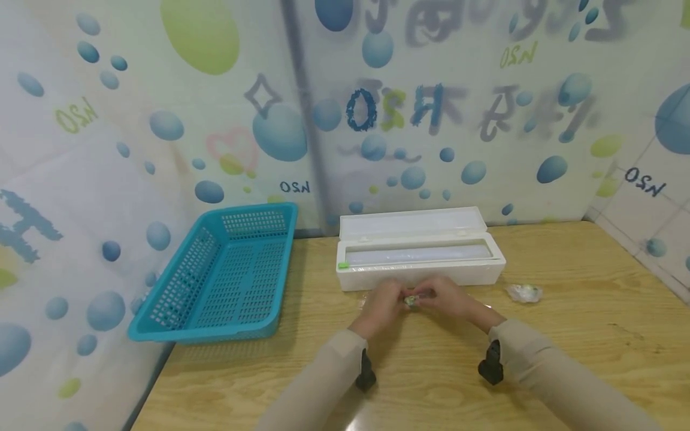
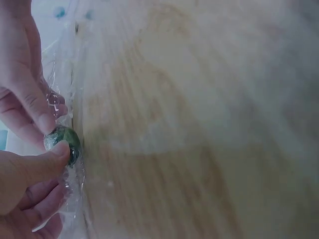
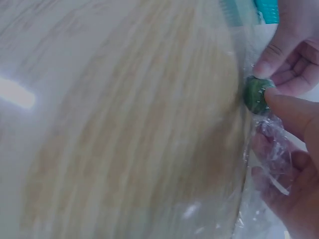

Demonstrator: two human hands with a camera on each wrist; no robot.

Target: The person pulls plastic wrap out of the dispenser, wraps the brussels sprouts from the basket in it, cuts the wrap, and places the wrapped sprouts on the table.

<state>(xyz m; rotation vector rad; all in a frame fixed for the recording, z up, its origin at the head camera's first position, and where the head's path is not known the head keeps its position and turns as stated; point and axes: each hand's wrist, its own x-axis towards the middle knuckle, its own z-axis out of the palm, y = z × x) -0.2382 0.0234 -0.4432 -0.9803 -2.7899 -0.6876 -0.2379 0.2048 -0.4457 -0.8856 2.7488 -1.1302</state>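
Observation:
In front of the white box, my left hand (image 1: 384,304) and right hand (image 1: 446,297) meet over a small round green thing (image 2: 65,141), glossy under clear cling film. Its exact kind I cannot tell. The left thumb presses on it in the left wrist view, with the other fingers curled behind. From the other side the right thumb touches it in the right wrist view, its fingers bent around the gathered film (image 3: 274,149). The white box (image 1: 426,274) has its lid raised and a whitish roll (image 1: 415,255) inside.
A blue plastic basket (image 1: 284,269) stands at the table's left. To the right of the box lies a small film-wrapped bundle (image 1: 524,293). Patterned sheeting (image 1: 458,137) hangs behind the wooden table (image 1: 582,359).

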